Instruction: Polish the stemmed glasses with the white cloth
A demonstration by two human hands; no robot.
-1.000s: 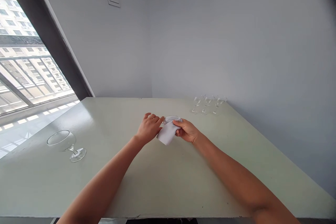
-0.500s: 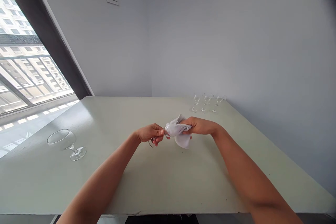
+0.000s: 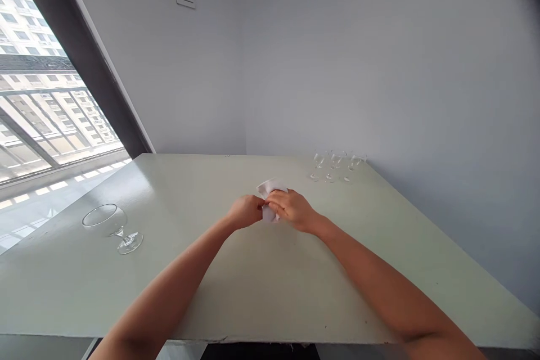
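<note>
Near the middle of the table, my right hand (image 3: 291, 208) is wrapped round a white cloth (image 3: 272, 186), which shows above and below its fingers. My left hand (image 3: 247, 211) meets the cloth from the left, its fingers closed and touching the right fingertips. What the left hand grips is hidden behind its own back. A large stemmed glass (image 3: 105, 220) stands at the left side of the table.
Several small stemmed glasses (image 3: 336, 161) stand together at the back right of the pale table (image 3: 253, 304), near the wall. A window is at the left, and the table's front edge runs below my forearms.
My right hand has moved left and now covers more of the cloth, close against my left hand. The glass rim seen below my left hand earlier is hidden. The view has shifted slightly.
</note>
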